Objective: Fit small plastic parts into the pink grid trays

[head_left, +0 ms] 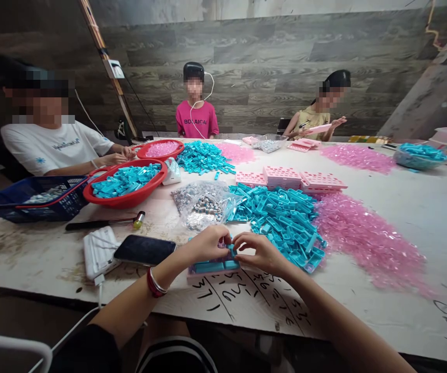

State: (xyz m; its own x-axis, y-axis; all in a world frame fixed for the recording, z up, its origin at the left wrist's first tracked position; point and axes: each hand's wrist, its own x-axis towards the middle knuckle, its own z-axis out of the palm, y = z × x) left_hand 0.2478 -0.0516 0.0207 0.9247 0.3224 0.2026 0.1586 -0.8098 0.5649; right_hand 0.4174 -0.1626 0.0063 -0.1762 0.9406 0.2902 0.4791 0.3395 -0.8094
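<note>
Just in front of me on the table lies a pink tray (198,278) filled with blue plastic pieces (208,267). My left hand (211,242) is over its upper edge, fingers curled together; whatever they grip is mostly hidden. Facing it, my right hand (260,252) has its thumb and index finger bent into a pinch at the tray's right side, against a blue piece there. The fingertips of both hands almost meet. Behind my right hand spreads a heap of loose blue pieces (281,217). A clear bag of small beads or metal parts (204,207) lies beyond my left hand.
Pink perforated trays (281,177) are stacked behind the blue heap, with pink clear pieces (367,235) to the right. At left are a phone (145,249), a power bank (98,253), a hammer (138,221), a red basin (130,202) and a blue basket (52,212). Several people sit around the table.
</note>
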